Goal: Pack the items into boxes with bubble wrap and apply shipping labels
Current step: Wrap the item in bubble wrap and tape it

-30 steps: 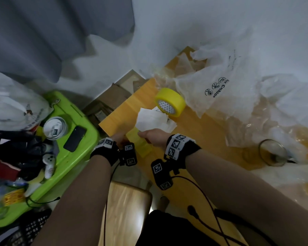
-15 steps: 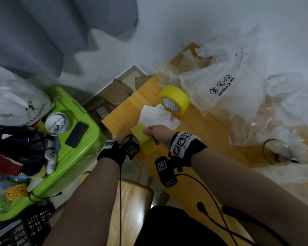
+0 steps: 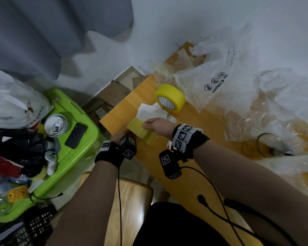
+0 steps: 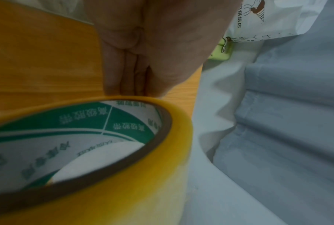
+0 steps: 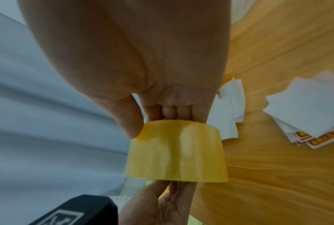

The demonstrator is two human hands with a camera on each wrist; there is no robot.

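- The right hand (image 3: 158, 126) pinches the free end of a yellow tape strip (image 3: 140, 129) between the thumb (image 5: 130, 120) and the curled fingers, above the near left corner of the wooden table (image 3: 190, 176).
- The left hand (image 3: 121, 134) is at the table edge, at the other end of the strip. In the left wrist view a tape roll (image 4: 89, 152) is close under it, with the fingers going down behind the roll, so it seems to hold this roll, but the grip itself is hidden.
- The strip is stretched between the two hands, a little above the table top.
- A second yellow tape roll (image 3: 170, 97) stands just beyond the hands, and the white label sheets (image 3: 149, 112) lie between it and the strip.
- Crumpled bubble wrap (image 3: 220, 86) covers the far and right part of the table; bare wood remains only around the hands and toward the near edge.
- Left of the table, beyond a narrow gap, is a green bin lid (image 3: 78, 151) with a phone (image 3: 75, 133) on it.
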